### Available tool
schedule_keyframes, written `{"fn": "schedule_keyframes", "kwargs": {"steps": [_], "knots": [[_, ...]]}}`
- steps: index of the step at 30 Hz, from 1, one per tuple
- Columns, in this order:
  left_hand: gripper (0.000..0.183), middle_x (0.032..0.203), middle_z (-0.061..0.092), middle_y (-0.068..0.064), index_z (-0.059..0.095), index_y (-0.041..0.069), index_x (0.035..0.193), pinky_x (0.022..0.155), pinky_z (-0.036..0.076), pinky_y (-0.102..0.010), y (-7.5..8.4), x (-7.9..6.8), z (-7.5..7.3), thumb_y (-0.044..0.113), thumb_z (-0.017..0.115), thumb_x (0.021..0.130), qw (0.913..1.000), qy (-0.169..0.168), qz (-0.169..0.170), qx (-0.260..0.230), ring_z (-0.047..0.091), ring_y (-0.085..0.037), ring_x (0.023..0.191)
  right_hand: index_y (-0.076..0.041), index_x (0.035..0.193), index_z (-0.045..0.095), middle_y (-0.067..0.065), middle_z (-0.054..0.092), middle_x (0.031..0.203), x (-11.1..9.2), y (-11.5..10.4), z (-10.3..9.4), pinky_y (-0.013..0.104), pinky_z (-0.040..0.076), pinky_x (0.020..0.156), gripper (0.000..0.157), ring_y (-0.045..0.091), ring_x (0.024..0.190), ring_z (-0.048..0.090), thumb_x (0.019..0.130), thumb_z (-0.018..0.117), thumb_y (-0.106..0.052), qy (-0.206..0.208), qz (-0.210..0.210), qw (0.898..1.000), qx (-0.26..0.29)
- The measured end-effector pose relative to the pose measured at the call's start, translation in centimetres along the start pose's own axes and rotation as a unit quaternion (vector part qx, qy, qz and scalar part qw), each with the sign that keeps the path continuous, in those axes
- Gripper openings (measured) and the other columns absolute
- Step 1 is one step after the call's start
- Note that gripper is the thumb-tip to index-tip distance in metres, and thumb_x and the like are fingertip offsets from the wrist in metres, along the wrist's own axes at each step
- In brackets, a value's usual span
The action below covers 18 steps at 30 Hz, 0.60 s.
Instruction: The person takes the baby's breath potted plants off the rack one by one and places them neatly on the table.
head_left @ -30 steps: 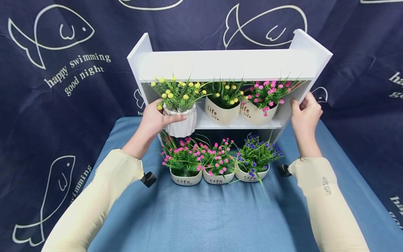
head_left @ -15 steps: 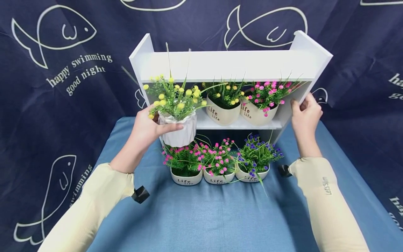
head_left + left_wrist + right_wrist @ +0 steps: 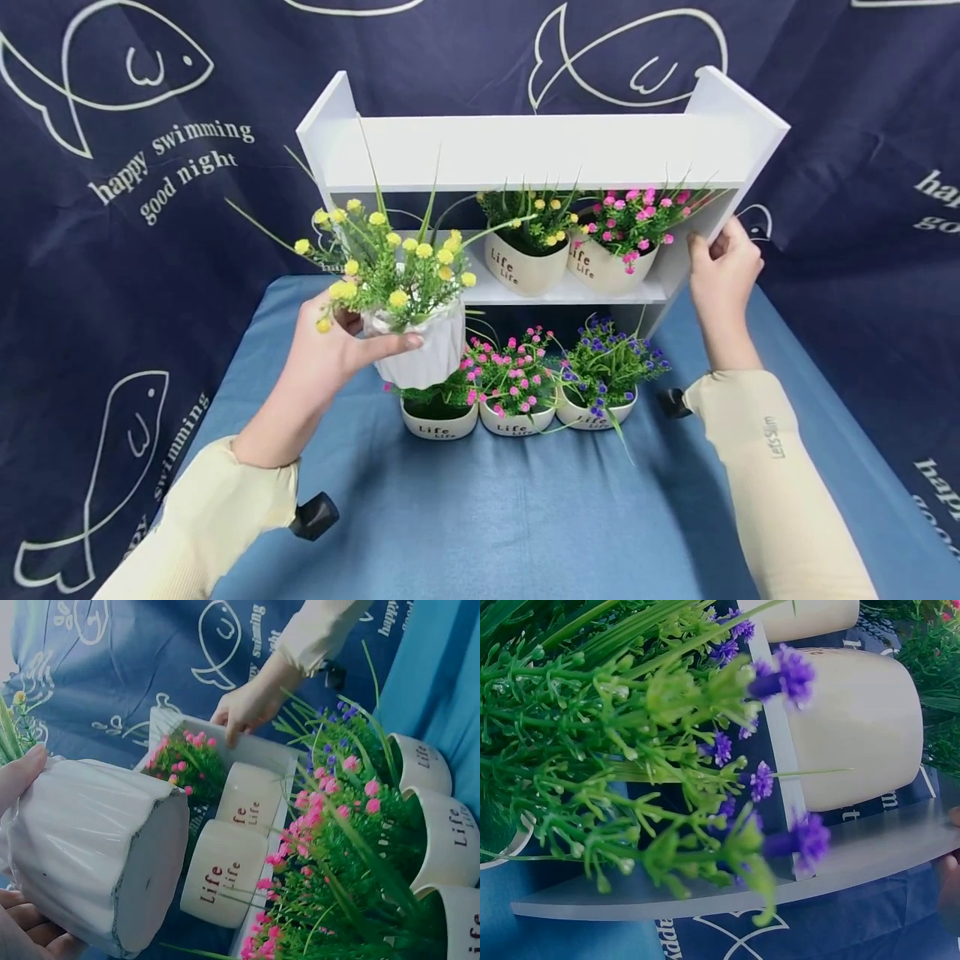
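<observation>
My left hand [image 3: 326, 346] grips a white ruffled flowerpot [image 3: 423, 346] with yellow flowers, thumb across its front. The pot is held up in front of the shelf's left side, and its flat base shows in the left wrist view. With the fingertips of my right hand [image 3: 726, 271] I hold the right side panel of the white shelf [image 3: 517, 150]. On the middle board stand a cream pot with yellow flowers [image 3: 528, 262] and a cream pot with pink flowers [image 3: 611, 267]. The held pot overlaps the lower left planter [image 3: 438, 425].
Along the shelf's foot, a pink-flowered planter [image 3: 517, 421] and a blue-flowered planter [image 3: 597, 414] stand beside the lower left one. A blue cloth [image 3: 510, 508] covers the table. Behind hangs a dark blue curtain [image 3: 465, 58] with fish drawings.
My left hand has drawn the white flowerpot out from the middle board, towards me, down and slightly left. My right hand keeps its hold on the side panel.
</observation>
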State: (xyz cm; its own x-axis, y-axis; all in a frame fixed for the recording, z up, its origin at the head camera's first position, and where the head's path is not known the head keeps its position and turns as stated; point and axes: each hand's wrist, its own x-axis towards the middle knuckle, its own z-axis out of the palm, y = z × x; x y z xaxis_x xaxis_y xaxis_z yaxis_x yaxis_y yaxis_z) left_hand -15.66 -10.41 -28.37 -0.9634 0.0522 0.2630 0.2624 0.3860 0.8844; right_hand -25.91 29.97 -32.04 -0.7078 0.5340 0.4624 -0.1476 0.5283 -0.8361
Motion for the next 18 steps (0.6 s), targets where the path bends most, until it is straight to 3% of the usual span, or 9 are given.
{"fn": "schedule_keyframes", "kwargs": {"steps": [5,7,12,18], "knots": [[0.063,0.106,0.068,0.006,0.063,0.01,0.123,0.068,0.046,-0.016,0.1,-1.3,0.1,0.006,0.088,0.065,0.9998,0.006,0.018,-0.002,0.054,-0.004,0.08,-0.011,0.115,0.07,0.008,0.074,0.106,0.1,0.2,0.1,0.006,0.045,0.068,0.029,-0.019,0.074,0.057,0.088,0.06,-0.01,-0.001,0.003,1.0,-0.001],[0.062,0.102,0.069,0.004,0.064,0.008,0.121,0.066,0.045,-0.018,0.1,-1.8,0.2,0.008,0.089,0.063,0.9988,0.017,0.033,0.031,0.052,-0.007,0.078,-0.012,0.117,0.069,0.013,0.072,0.11,0.1,0.3,0.1,0.005,0.045,0.068,0.03,-0.019,0.075,0.057,0.089,0.06,-0.01,-0.005,0.005,1.0,0.0],[0.063,0.103,0.073,-0.012,0.067,0.005,0.116,0.071,0.049,-0.019,0.1,-2.7,0.7,0.011,0.092,0.059,0.993,0.035,0.059,0.096,0.056,-0.009,0.081,-0.011,0.116,0.069,0.009,0.074,0.108,0.2,0.3,0.1,0.006,0.046,0.069,0.029,-0.018,0.075,0.058,0.089,0.06,-0.009,-0.005,0.005,1.0,0.007],[0.062,0.099,0.072,-0.011,0.067,0.003,0.112,0.073,0.052,-0.018,-0.5,-3.6,0.9,0.006,0.092,0.056,0.9945,0.02,0.076,0.069,0.061,-0.009,0.082,-0.013,0.117,0.069,0.01,0.073,0.11,0.1,0.2,0.2,0.006,0.046,0.07,0.03,-0.018,0.076,0.058,0.089,0.059,-0.009,-0.004,0.003,1.0,0.006]]}}
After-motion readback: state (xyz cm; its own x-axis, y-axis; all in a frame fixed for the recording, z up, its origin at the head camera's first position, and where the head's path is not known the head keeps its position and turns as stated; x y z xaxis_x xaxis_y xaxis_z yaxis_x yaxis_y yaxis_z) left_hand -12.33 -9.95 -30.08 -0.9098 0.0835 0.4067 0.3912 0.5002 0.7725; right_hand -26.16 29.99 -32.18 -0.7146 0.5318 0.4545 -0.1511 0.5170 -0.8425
